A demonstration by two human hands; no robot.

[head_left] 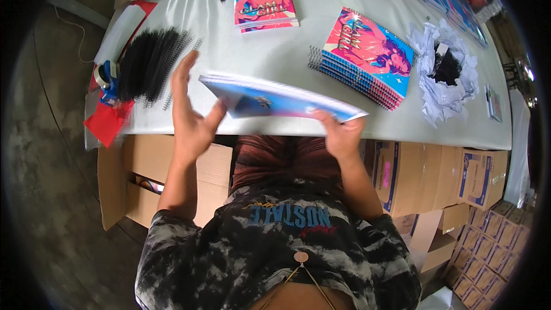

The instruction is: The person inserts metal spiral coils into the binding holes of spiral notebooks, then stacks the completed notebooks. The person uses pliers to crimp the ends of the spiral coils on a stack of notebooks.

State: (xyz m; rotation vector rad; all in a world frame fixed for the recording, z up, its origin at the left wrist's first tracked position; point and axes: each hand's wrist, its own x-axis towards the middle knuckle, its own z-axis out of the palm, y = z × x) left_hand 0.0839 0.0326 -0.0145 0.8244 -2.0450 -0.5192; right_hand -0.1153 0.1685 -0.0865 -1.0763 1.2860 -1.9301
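Two hands work one unbound block of notebook pages [281, 99], held in the air just over the near edge of the grey table [275, 51]. Right hand [342, 136] grips the block's right end from below, fingers curled under and thumb on the near edge. Left hand [192, 112] is open, fingers spread and upright, palm flat against the block's left end; it squares the sheets rather than pinching them.

Handling, judged: block looks moderately light but loose. Glossy cover, so likely slippery; the sheets could fan or slide apart if held by one corner. Block sags little, so fairly stiff in bulk. Best hold seems to be at both short ends, pressure inward, or flat support beneath.

Nearby: heap of black spiral coils [150, 63] lies left of the left hand; stack of bound notebooks [367, 57] rests beyond the right hand; single notebook [264, 1] farther back.
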